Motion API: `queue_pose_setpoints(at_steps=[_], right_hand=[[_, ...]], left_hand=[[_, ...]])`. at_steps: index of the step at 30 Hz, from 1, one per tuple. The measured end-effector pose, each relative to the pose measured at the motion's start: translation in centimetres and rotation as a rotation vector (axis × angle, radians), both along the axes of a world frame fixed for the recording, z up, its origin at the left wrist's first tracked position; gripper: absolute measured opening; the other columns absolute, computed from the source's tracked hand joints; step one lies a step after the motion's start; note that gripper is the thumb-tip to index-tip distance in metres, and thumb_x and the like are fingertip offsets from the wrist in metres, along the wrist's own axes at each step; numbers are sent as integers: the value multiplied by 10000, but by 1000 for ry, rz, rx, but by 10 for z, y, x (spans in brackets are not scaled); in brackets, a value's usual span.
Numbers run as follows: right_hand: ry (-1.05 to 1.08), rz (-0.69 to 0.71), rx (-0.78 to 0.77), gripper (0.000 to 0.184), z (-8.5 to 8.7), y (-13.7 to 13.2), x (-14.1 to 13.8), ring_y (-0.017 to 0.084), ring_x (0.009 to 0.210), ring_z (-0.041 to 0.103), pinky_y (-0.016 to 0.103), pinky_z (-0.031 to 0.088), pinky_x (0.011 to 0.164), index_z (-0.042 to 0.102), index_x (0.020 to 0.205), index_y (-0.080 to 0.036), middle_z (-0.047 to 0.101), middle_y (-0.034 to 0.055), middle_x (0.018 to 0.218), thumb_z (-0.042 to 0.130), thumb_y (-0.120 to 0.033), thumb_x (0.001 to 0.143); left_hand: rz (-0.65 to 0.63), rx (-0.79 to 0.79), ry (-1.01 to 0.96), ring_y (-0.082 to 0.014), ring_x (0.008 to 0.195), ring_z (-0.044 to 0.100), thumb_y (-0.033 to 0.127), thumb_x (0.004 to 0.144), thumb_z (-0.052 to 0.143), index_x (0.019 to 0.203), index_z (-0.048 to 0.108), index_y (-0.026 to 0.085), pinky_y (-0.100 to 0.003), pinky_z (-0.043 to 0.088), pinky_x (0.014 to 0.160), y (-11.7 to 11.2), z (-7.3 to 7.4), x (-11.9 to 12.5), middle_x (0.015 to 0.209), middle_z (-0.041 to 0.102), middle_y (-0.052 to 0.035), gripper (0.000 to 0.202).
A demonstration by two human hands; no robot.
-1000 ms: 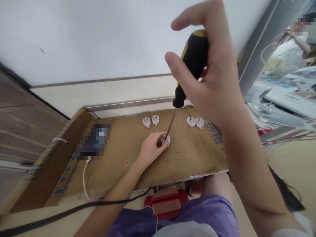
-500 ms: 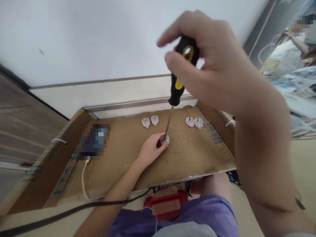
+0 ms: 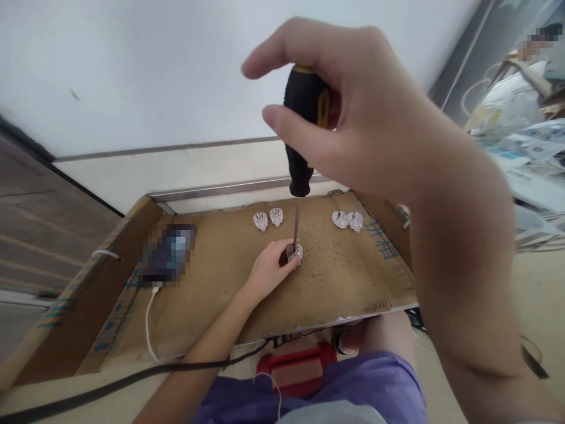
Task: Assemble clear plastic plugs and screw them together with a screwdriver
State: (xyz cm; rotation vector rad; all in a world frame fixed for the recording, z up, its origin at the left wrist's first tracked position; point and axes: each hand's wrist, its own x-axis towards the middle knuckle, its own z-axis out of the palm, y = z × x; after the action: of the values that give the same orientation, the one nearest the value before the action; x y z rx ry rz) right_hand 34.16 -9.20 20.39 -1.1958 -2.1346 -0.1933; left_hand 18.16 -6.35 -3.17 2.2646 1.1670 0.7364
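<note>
My right hand is raised over the board with a black and yellow screwdriver in its grasp. Thumb and index finger stand apart from the handle, which rests against the palm; the other fingers are mostly hidden. The shaft points almost straight down, its tip at a small clear plastic plug. My left hand pinches that plug against the cardboard, fingers closed around its side. Two similar plugs lie farther back, left of the shaft. Another pair of plugs sits at the back right.
A phone, blurred out, lies at the left with a white cable in it. Raised cardboard walls flank the surface. A black cable crosses the front. Dark specks dot the cardboard near the plug. Below is a red stool.
The screwdriver handle has tilted left into a more upright stance and turned in my right hand, which moved slightly left. My left hand and the plug stay in place.
</note>
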Motion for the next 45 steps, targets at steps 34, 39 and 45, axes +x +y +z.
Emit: queue_pose_setpoints(at_steps=[34, 39, 45], right_hand=[[-36, -179, 25, 254, 8, 9, -7, 207, 844, 550, 376, 454, 720, 575, 946, -149, 584, 37, 880, 480, -349, 821], [100, 401, -284, 340, 14, 10, 2, 40, 905, 534, 162, 456, 707, 516, 1137, -195, 538, -103, 1136, 516, -173, 797], [467, 282, -114, 225, -9, 18, -25, 40, 598, 455, 193, 396, 546, 531, 679, -165, 490, -45, 624, 652, -344, 745]], left_hand=[[-45, -36, 11, -212, 1041, 574, 345, 810, 571, 1189, 515, 205, -368, 451, 912, 2, 2, -3, 1159, 611, -67, 408], [-59, 8, 55, -230, 1034, 570, 349, 778, 614, 1186, 521, 203, -392, 443, 911, 1, 4, -2, 1135, 623, -68, 443], [-107, 73, 3, -204, 997, 568, 300, 825, 547, 1192, 518, 206, -360, 453, 886, 1, 1, -3, 1076, 627, -64, 379]])
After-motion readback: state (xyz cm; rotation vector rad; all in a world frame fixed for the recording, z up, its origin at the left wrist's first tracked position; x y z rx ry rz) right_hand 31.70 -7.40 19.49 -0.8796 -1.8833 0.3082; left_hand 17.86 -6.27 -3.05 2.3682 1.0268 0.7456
